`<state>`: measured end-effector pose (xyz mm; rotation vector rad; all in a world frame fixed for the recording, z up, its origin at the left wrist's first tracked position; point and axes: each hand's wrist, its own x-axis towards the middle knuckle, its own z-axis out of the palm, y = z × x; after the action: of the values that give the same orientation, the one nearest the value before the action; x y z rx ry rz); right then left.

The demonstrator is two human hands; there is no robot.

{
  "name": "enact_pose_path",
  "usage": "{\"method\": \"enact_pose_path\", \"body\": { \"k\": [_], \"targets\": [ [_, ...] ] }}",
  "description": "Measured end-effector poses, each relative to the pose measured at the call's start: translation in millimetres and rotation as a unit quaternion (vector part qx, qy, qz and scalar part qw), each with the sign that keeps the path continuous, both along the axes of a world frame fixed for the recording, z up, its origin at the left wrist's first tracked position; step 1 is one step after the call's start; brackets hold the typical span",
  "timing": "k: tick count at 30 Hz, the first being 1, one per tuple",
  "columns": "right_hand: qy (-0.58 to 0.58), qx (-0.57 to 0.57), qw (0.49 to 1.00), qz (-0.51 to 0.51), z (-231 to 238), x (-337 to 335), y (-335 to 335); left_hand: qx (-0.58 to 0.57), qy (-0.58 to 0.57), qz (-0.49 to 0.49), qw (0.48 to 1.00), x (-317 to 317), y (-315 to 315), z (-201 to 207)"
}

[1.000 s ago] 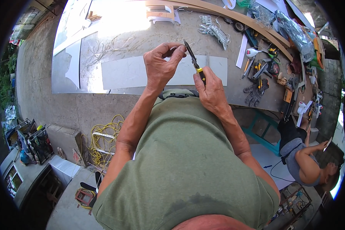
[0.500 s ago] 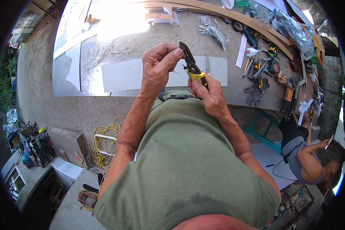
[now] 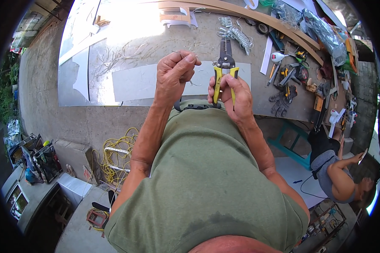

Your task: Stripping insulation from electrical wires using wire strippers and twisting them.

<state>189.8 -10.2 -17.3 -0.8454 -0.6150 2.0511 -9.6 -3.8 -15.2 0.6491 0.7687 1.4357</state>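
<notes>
My right hand (image 3: 239, 96) is closed around the handles of wire strippers (image 3: 226, 59) with yellow-and-black grips and dark jaws. Their handles are spread and the jaws point away from me. To the left, my left hand (image 3: 176, 75) is closed in a pinch with thumb against forefinger. A thin pale wire seems to show at its fingertips, though most of it is hidden. Beneath both hands lies a long light-grey strip of sheet (image 3: 135, 82) on the worktable. Loose thin wires (image 3: 109, 59) are scattered at the table's left.
A bundle of small light modules on wire (image 3: 240, 40) lies beyond the strippers. At right are hand tools, a grey work glove (image 3: 279, 104) and black tape (image 3: 262, 28). Long brown strips (image 3: 278, 27) cross the back. A person (image 3: 335, 173) sits right, near a teal stool (image 3: 289, 143).
The wire strippers have moved right, away from my left hand, and turned upright with their handles spread. My left hand has stayed nearly in place, its fingers curled tighter.
</notes>
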Motion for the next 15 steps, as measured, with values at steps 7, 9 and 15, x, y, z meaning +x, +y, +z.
{"method": "enact_pose_path", "body": {
  "k": [7,9,15],
  "targets": [
    [-0.178,0.165,0.970,-0.016,0,18,20,-0.042,0.036,-0.072,0.996,-16,-7,5],
    [-0.252,0.211,0.944,0.016,12,13,23,-0.063,0.053,-0.087,0.993,-15,-9,5],
    [-0.337,0.442,0.831,0.011,24,-9,28,-0.095,0.089,-0.155,0.979,-11,-9,10]
  ]
}}
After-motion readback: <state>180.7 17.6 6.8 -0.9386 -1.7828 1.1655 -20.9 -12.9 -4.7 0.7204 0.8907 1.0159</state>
